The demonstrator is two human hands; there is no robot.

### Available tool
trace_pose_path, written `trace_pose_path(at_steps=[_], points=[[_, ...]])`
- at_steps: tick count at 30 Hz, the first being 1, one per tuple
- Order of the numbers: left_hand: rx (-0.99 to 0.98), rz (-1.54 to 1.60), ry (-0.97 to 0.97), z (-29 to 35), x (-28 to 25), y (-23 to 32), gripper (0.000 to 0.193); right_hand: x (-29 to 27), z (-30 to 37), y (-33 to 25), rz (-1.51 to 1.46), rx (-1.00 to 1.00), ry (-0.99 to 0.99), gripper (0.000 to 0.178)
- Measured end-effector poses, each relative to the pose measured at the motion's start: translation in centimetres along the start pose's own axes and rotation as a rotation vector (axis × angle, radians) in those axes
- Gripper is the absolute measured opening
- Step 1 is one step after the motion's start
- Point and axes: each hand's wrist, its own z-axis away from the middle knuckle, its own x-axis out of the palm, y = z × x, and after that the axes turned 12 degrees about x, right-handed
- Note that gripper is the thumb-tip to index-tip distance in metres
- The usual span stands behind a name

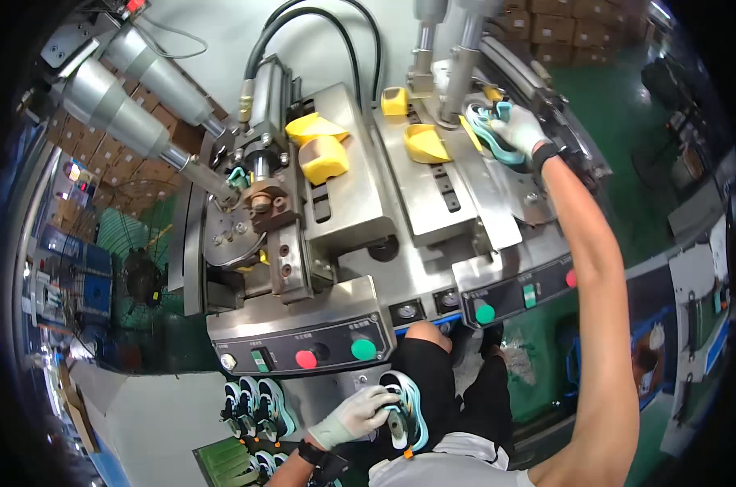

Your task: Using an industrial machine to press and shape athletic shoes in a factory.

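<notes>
Green workshop floor (510,377) spreads around a metal pressing machine (352,195), and cardboard boxes (553,28) stand stacked beyond the right hand's grip, their contents hidden. The gloved right hand (520,131) has its fingers closed on the upper of a teal-and-white shoe (486,134), which is just left of the hand, at the machine's right-hand station beside a metal post (463,77). Left of that grip sit yellow blocks (425,144) on the machine's steel top.

The gloved left hand (357,417) pinches the side of a second shoe (415,410), held just right of its fingers, near the person's lap. Left of this grip, more shoes (258,408) stand side by side in a row. Below them and farther left of the hand is a green container (224,463); what it holds cannot be made out. A control panel (303,345) with coloured buttons lies above the left hand.
</notes>
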Motion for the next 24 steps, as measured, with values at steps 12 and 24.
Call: trace_pose_path(at_steps=[12,24], points=[[-0.162,0.047,0.186,3.0,2.0,-1.6,0.036,0.2,6.2,-2.7,-0.113,-0.065,0.024,0.041],[-0.035,-0.091,0.355,2.2,3.3,-0.3,0.032,8.4,37.9,-0.7,-0.046,-0.298,-0.071,0.092]])
